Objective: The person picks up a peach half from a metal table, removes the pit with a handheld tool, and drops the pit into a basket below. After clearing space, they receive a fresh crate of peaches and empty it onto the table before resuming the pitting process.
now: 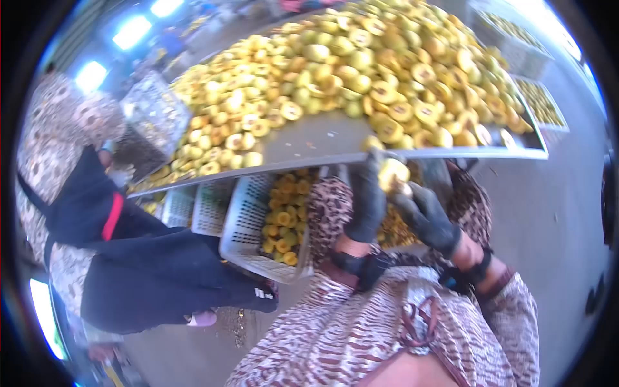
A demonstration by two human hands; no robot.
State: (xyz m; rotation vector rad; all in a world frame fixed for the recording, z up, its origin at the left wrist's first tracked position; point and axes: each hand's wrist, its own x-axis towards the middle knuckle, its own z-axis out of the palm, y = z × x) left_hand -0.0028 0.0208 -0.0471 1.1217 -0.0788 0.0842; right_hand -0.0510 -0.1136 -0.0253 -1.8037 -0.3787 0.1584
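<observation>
My left hand [369, 193], in a dark grey glove, is closed round a halved yellow fruit [392, 174] just below the front edge of the metal table. My right hand [425, 218], gloved too, reaches up to the same fruit from the lower right with its fingers bent. Whether a small tool sits in those fingers is hidden. On the table [309, 138] lies a large heap of halved yellow fruits [361, 61], several with orange cut faces and dark centres.
Under the table stands a white plastic crate [244, 216] with hollowed fruit halves [284, 216]. A co-worker in a dark apron [155, 277] stands at left. A white crate [155, 106] touches the table's far left; fruit-filled crates [543, 106] stand at right.
</observation>
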